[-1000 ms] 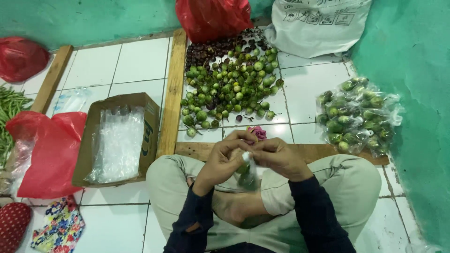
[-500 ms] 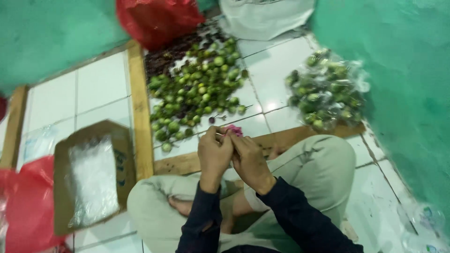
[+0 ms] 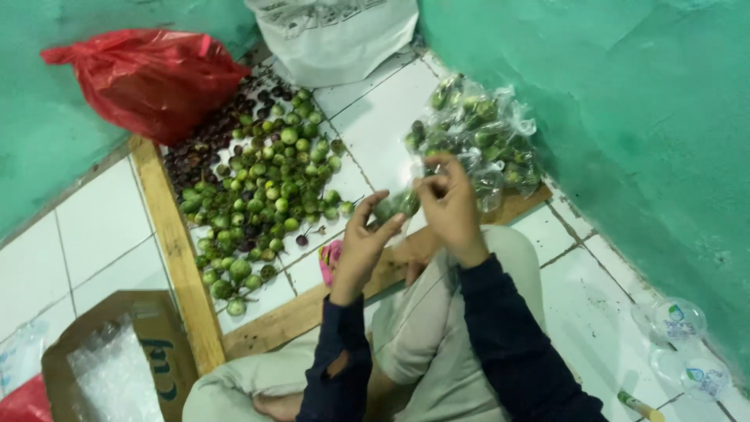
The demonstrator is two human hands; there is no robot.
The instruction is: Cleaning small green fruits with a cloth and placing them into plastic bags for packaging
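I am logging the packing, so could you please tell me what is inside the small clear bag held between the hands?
The small clear bag, held by the left hand and right hand, shows dark green round fruits; fingers hide their number.

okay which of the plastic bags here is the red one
The red bag by the green wall, at the far end of the loose green fruit. The white sack beside it and the clear fruit-filled bags are not red.
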